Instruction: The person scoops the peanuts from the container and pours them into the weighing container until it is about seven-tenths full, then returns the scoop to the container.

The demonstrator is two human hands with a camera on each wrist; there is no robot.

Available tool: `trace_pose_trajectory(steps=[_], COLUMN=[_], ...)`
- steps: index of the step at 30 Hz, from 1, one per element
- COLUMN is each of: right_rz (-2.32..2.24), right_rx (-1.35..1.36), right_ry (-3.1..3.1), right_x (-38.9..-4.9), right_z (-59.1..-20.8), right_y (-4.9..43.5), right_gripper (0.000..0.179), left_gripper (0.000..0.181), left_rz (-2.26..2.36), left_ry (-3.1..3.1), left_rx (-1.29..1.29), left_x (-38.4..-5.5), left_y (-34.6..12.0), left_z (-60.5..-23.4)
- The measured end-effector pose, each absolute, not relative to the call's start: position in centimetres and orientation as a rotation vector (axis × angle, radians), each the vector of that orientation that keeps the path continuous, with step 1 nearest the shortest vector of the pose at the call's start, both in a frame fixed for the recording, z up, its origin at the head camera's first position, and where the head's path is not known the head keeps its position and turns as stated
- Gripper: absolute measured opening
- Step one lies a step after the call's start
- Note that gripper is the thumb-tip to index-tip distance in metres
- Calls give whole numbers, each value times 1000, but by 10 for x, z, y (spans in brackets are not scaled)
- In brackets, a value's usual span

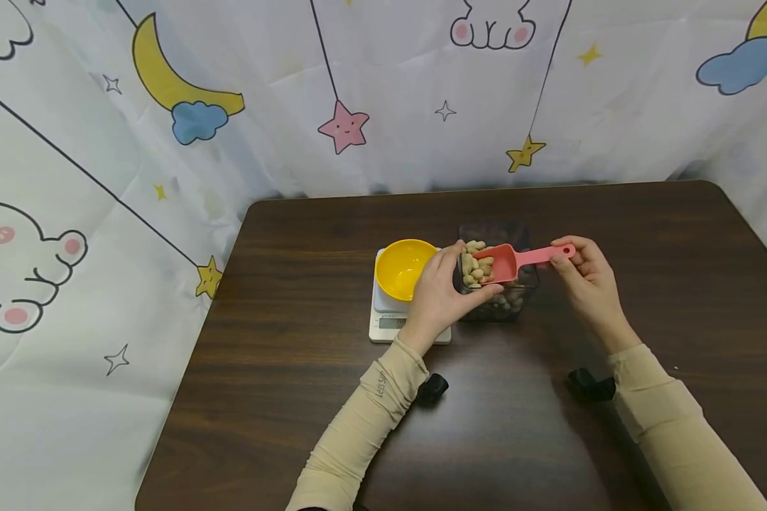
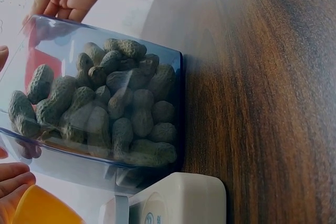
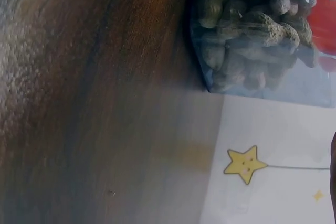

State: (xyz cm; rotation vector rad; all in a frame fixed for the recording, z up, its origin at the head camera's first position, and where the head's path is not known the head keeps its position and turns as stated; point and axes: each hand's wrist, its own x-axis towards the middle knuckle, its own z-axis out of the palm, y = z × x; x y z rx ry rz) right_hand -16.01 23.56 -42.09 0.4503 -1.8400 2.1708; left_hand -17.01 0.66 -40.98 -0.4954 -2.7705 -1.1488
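A transparent dark-tinted container (image 2: 181,93) full of unshelled peanuts (image 2: 123,98) stands on the table. My left hand (image 1: 436,299) holds it at its left side, thumb along the near rim and fingers at the far corner. With thumb and fingers, my right hand (image 1: 584,284) pinches the handle end of a pink scoop (image 1: 505,262). The scoop's bowl lies tilted in the container among the peanuts, pointing left. Through the container wall, the scoop (image 3: 323,24) shows as a red patch in the right wrist view.
Left of the container, a yellow bowl (image 1: 401,268) sits on a white digital kitchen scale (image 1: 383,333), partly behind my left hand. Its display digits are too small to read. A cartoon-printed curtain (image 1: 409,71) hangs behind the dark wooden table (image 1: 281,369).
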Motion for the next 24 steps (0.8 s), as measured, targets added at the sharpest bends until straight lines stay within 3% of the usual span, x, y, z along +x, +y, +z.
trace_pose_trajectory(steps=[12, 24], right_rz=[2374, 2450], right_rx=[488, 267], right_ry=[-1548, -1537], right_x=[-161, -157], right_z=[-423, -419], right_y=[227, 219], right_gripper=[25, 21], left_gripper=[88, 87], left_rz=[-1135, -1138], left_ry=[-2752, -2770], left_rx=[-522, -528], left_x=[-170, -169], left_y=[6, 5], left_z=[-410, -410])
